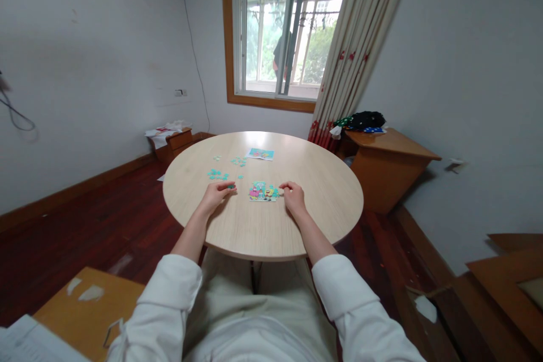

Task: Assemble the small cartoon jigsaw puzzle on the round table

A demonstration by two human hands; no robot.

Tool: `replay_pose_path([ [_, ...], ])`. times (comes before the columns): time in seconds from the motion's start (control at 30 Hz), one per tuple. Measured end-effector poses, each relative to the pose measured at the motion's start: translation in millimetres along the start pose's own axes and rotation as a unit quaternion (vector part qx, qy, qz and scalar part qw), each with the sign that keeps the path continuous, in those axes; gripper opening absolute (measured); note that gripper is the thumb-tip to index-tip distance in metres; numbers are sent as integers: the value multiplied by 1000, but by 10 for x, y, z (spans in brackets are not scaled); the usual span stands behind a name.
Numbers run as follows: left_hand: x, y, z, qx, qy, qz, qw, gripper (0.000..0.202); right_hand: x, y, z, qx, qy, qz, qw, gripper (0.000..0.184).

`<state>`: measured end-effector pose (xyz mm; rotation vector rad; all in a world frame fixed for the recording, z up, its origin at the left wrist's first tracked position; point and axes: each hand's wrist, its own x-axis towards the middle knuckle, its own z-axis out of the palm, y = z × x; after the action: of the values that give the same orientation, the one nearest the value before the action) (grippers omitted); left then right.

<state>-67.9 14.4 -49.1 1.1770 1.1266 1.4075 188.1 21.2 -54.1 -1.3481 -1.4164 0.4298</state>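
A partly assembled jigsaw puzzle (262,192) with colourful cartoon figures lies flat near the middle of the round table. To its left, my left hand (215,195) pinches a small teal puzzle piece (231,186) just above the tabletop. At the puzzle's right edge is my right hand (294,198), its thumb and forefinger drawn together; what sits between them is too small to make out. Several loose teal puzzle pieces (218,174) lie beyond my left hand, and more loose pieces (238,161) are farther back. A printed picture sheet (260,154) rests behind the puzzle.
The round wooden table (331,192) stands in front of my lap. A brown desk (392,153) bearing a dark cloth pile (367,120) is at the right. A low cabinet (176,141) stands at the back left, and a wooden panel (106,294) is by my left arm.
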Motion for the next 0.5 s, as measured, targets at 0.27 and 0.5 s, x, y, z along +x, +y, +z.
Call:
replay_pose_path([
  [0.27, -26, 6, 14, -2, -20, -2, 1000, 42, 13, 19, -4, -3, -2, -4, 1000, 24],
  [0.5, -12, -5, 22, -10, -29, 3, 1000, 40, 21, 34, -9, -5, -1, -4, 1000, 25],
])
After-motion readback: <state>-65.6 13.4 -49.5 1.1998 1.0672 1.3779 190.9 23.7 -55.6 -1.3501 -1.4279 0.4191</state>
